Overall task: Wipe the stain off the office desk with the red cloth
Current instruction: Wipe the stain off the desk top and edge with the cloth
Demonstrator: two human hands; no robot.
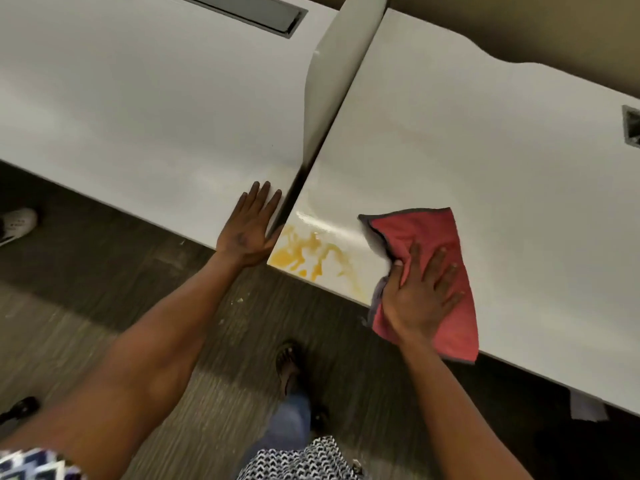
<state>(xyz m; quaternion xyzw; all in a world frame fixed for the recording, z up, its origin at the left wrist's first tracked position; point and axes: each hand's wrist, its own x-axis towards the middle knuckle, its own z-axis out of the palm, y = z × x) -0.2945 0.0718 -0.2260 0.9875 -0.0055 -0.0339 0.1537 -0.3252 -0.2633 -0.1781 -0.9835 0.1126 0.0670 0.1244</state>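
An orange-yellow stain [308,252] spreads over the near left corner of the right white desk [485,161]. Just right of it lies the red cloth [422,233] with a grey edge, partly hanging over the desk's front edge. My right hand [420,292] presses flat on the cloth, thumb tucked under a fold, holding it against the desk. My left hand [251,226] rests flat with fingers together on the near corner of the left white desk [138,109], beside the gap between the two desks.
A thin white divider panel [336,84] stands upright between the desks. A grey cable slot [256,12] sits at the far left desk, another cutout [632,126] at the right edge. Dark floor, my foot [289,365] and another person's white shoe [19,223] lie below.
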